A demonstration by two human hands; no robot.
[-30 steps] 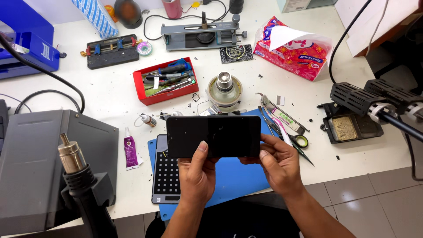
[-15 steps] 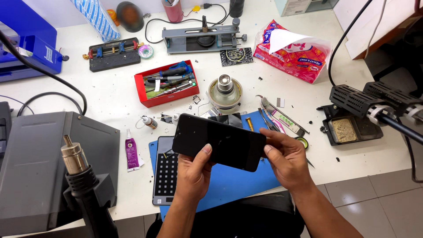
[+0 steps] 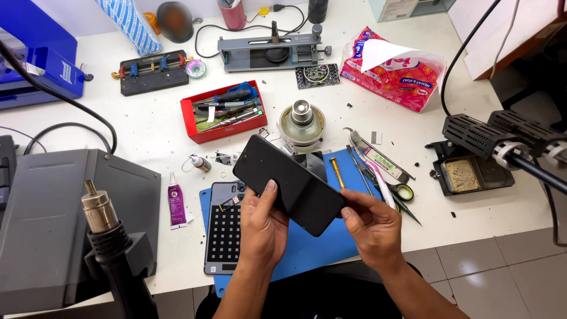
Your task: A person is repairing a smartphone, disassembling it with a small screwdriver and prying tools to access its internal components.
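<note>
Black phone (image 3: 289,183), dark face up, held above blue mat (image 3: 331,248) near front edge of white surface (image 3: 142,136), long axis running 10 to 4 o'clock; left hand (image 3: 263,227) grasping its near long edge, right hand (image 3: 372,227) pinching its 4 o'clock end.

Open tabletop (image 3: 136,133) left of the red tool tray (image 3: 223,112); tweezers (image 3: 378,177) and alcohol lamp (image 3: 302,121) crowding the right.
</note>
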